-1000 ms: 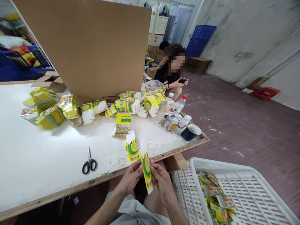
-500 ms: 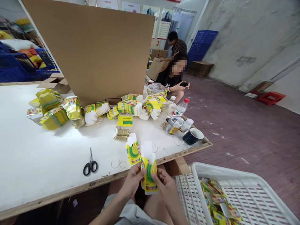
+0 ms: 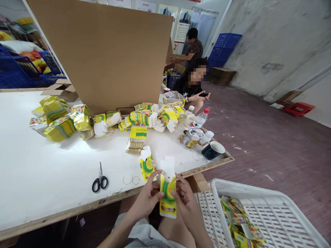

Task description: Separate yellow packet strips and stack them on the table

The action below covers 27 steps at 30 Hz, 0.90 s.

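- Pinching the yellow-and-green rectangular cardboard carton (image 3: 168, 193) by its opposite edges, the left hand (image 3: 147, 198) and the right hand (image 3: 188, 201) had turned it more squarely into view than half a second earlier.
- Its white paperboard flap (image 3: 167, 166) stood above both hands, so closing seemed not yet done.

I grip a smooth, faintly glossy paperboard carton (image 3: 168, 198); left of it lie scissors (image 3: 100, 177) with metal blades and plastic handles, right of it a smooth-rimmed plastic basket (image 3: 254, 190), beyond it a matt cardboard panel (image 3: 108, 58).
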### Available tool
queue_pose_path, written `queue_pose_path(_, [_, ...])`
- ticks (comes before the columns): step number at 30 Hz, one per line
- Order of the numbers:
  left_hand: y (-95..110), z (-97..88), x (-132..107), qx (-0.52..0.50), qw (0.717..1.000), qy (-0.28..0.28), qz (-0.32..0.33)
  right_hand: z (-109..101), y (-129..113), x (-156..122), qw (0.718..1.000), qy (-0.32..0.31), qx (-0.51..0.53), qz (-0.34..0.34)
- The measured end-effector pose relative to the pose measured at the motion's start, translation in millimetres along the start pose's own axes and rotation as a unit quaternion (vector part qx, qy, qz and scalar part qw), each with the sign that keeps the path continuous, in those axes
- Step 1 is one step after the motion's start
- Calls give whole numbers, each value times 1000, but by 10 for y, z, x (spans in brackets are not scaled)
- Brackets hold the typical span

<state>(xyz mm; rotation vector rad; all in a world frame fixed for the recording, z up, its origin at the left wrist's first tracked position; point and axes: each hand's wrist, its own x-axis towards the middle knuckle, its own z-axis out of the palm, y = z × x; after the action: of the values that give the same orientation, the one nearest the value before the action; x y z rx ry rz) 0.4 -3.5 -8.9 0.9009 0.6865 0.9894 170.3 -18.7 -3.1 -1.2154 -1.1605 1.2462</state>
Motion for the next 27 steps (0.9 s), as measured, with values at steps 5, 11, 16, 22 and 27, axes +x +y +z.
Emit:
queue_pose_path(5, [45, -23, -14, -43, 995, -80, -47, -113, -157, 22, 997, -63, 23, 35])
queue_pose_path(11, [81, 72, -54, -48, 995, -77, -40, -112, -156, 78, 999, -3, -35, -20])
queue_pose_path(16, [94, 48, -15, -11, 997, -69, -39, -125, -157, 123, 994, 70, -54, -57])
queue_pose_path(22, [79, -5, 10, 109, 994, -18, -11, -190, -291, 138, 996, -34, -83, 25])
queue_pose_path(27, [129, 1, -24, 94, 993, -66, -29, -88, -261, 148, 982, -29, -186, 28])
